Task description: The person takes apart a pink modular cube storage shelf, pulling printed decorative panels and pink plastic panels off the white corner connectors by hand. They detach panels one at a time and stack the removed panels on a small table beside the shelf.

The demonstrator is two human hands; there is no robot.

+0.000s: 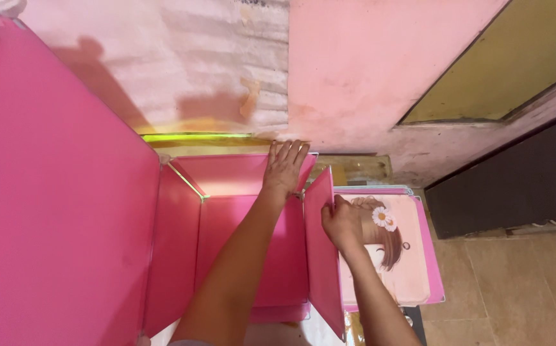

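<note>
A pink panel cube (226, 250) of a modular shelf stands open below me against the wall. My left hand (284, 168) lies flat with fingers spread on the cube's far back panel (226, 174), near its right corner. My right hand (342, 221) grips the upright right side panel (321, 256) at its outer face, near the top edge. That panel stands slightly angled outward from the cube.
A tall pink panel (53, 211) fills the left. Beside the cube on the right lies a stack of pink panels (412, 263) printed with a cartoon figure. A pink wall (355, 70), a dark door (515, 179) and a tiled floor (515, 288) lie beyond.
</note>
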